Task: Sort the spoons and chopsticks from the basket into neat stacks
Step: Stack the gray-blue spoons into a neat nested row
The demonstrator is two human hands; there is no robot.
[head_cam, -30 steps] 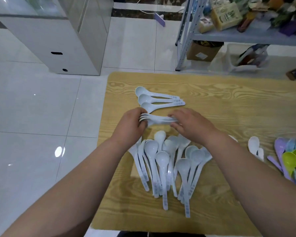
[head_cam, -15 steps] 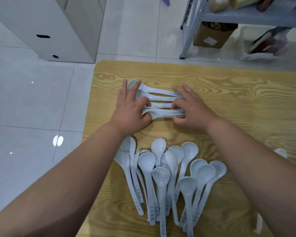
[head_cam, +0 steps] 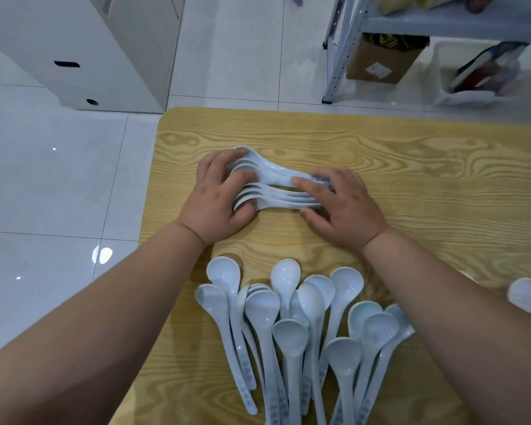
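nested white spoons [head_cam: 278, 191] lying sideways, perhaps seven, loose spoons [head_cam: 262, 305] fanned nearer

A single wide-angle camera on the person's head looks forward and steeply down, close over the wooden tabletop [head_cam: 411, 167], with tiled floor [head_cam: 43, 179] beyond its far and left edges.

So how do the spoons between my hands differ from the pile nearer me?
The nested spoons lie crosswise, bowls left, on edge, held by the left hand and right hand. The loose pile points its handles toward you, bowls up, fanned out, not held. Both are pale soup spoons on the wooden table.
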